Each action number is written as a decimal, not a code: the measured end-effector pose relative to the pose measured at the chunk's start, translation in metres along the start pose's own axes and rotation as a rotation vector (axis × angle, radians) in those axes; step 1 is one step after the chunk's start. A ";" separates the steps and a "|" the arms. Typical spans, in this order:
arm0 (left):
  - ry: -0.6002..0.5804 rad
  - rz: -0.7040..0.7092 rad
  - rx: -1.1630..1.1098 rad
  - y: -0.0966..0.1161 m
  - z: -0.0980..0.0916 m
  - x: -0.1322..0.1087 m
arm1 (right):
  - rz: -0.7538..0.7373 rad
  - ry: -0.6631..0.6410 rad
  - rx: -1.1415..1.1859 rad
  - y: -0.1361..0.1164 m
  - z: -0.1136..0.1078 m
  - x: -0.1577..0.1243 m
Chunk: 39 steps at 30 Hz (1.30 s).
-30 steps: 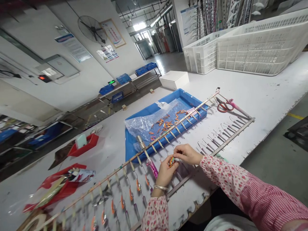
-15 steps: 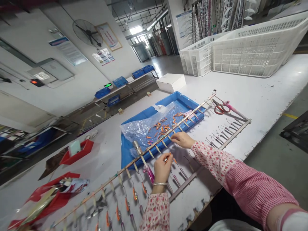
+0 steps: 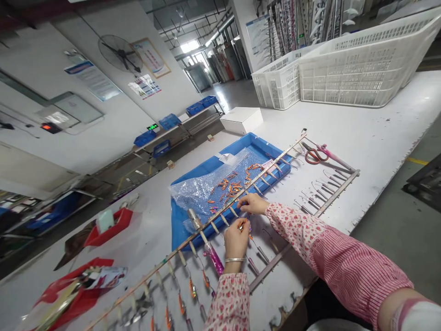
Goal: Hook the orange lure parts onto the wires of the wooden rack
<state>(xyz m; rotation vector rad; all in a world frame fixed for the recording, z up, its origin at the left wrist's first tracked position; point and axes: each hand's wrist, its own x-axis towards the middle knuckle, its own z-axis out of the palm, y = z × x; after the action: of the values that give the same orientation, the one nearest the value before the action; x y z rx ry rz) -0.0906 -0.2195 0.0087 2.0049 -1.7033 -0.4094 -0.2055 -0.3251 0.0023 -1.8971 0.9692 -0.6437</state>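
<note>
My left hand [image 3: 236, 239], with a bracelet at the wrist, is closed around small orange fishing lures [image 3: 242, 225]; part of them shows between thumb and fingers. Just beyond it, my right hand [image 3: 254, 203] has its fingertips pinched together beside the pegs of a long wooden rack [image 3: 193, 236]. What those fingertips hold, if anything, is too small to make out. Finished-looking orange lures [image 3: 182, 304] hang on wire hooks from the rack's left part. Behind the rack, more orange lures [image 3: 231, 188] lie loose on bubble wrap [image 3: 196, 191] in a blue tray [image 3: 179, 230].
Scissors [image 3: 315, 156] lie near the rack's right end. Red trays [image 3: 120, 225] with odds and ends sit at the left. A white box [image 3: 241, 120] and white plastic baskets [image 3: 344, 78] stand at the back. The table's ragged front edge [image 3: 374, 202] runs along the right.
My right hand has shifted left along the rack, closer to my left hand. My left hand has moved slightly right, still holding the lures. The view has shifted a little.
</note>
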 end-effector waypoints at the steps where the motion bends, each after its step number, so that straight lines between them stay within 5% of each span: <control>1: -0.001 0.006 -0.001 0.001 0.000 0.000 | -0.003 0.004 -0.005 0.000 0.001 0.000; 6: 0.013 0.142 0.124 0.004 0.002 -0.004 | -0.044 0.032 -0.124 -0.006 0.001 -0.001; 11: -0.089 0.070 0.005 -0.002 -0.002 -0.003 | -0.169 0.157 -0.352 -0.013 -0.010 -0.036; 17: -0.202 0.051 -0.098 -0.001 -0.001 0.001 | -0.003 -0.236 -0.571 0.006 0.007 -0.103; 27: -0.231 0.161 -0.006 0.003 0.000 -0.011 | 0.050 -0.009 -0.188 0.026 0.031 -0.125; 39: -0.171 0.156 0.002 0.003 0.003 -0.016 | 0.054 0.034 0.040 0.027 0.030 -0.126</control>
<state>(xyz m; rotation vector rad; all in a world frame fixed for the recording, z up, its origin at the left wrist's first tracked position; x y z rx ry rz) -0.0978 -0.2045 0.0066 1.8671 -1.9485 -0.5379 -0.2638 -0.2150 -0.0425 -1.8245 1.0181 -0.6604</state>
